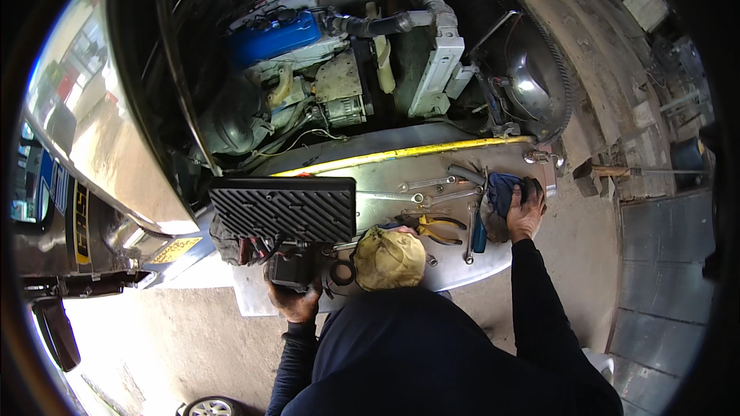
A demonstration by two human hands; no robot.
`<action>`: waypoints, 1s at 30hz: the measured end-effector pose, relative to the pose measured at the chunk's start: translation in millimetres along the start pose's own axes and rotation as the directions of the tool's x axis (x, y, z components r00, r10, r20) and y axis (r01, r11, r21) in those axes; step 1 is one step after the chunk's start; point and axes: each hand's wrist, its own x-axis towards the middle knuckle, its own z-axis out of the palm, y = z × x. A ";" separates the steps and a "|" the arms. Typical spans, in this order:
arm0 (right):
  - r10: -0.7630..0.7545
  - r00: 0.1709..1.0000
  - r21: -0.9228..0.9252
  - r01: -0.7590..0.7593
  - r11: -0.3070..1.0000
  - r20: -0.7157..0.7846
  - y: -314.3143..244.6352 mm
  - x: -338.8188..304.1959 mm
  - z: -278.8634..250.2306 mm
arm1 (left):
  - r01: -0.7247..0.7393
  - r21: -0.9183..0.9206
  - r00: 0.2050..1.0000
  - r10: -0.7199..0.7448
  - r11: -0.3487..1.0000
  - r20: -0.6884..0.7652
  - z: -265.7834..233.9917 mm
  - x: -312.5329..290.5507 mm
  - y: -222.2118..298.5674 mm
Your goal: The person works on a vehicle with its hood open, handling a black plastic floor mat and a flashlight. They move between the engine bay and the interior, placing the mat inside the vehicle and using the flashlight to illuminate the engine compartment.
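Observation:
My left hand [294, 302] closes round the lower part of a small dark box-shaped part [292, 268], beside a large black ribbed panel [297, 204]. Further right, my right hand [527, 214] has its fingers curled over a crumpled dark blue rag [499, 194]. Just left of that rag lie a blue-handled tool [479, 236] and a wrench [469, 240]. Pliers with yellow and black handles [441, 229] rest nearer the middle. Between my hands sit a pale yellow crumpled cloth or cap [389, 258] and a black ring [341, 273].
Several more wrenches [388, 197] lie on the metal surface [493, 260]. Beyond a yellow strip [408, 152] is an open engine bay with a blue engine cover [276, 38]. A raised panel [108, 123] stands at the left; a wheel [212, 407] is at the lower left.

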 end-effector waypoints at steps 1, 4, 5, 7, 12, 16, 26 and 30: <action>0.014 1.000 -0.007 -0.014 1.000 0.013 0.4 -0.2 0.0 | -0.026 0.021 1.000 0.026 0.999 -0.008 -0.8 1.1 -0.8; 0.015 1.000 0.006 -0.015 1.000 -0.002 1.6 -0.1 1.7 | 0.017 0.001 0.997 -0.017 1.000 -0.074 1.4 0.0 0.5; 0.016 1.000 0.007 -0.016 1.000 -0.012 2.5 -0.1 2.5 | 0.023 0.047 0.995 -0.018 0.999 -0.101 2.7 -0.5 0.6; -0.004 1.000 0.002 0.004 1.000 -0.029 2.8 -0.4 4.6 | 0.033 -0.012 0.995 -0.034 0.999 -0.092 3.4 -1.1 0.3; 0.004 0.999 0.065 -0.001 0.998 -0.044 2.8 0.3 7.3 | 0.037 -0.093 0.997 -0.043 0.995 -0.058 0.4 -3.0 -8.4; 0.007 0.999 0.047 -0.005 0.999 -0.052 3.8 -0.3 7.6 | 0.053 -0.075 0.998 -0.056 0.996 -0.034 -0.5 -6.3 -19.7; 0.014 0.996 0.031 -0.011 0.999 -0.090 2.8 1.1 11.1 | 0.026 -0.065 1.000 -0.027 0.998 -0.007 3.1 1.0 8.8; 0.035 0.995 -0.008 -0.036 0.999 -0.091 3.5 2.2 13.9 | 0.018 -0.110 1.000 -0.017 0.994 0.011 -0.8 2.1 58.1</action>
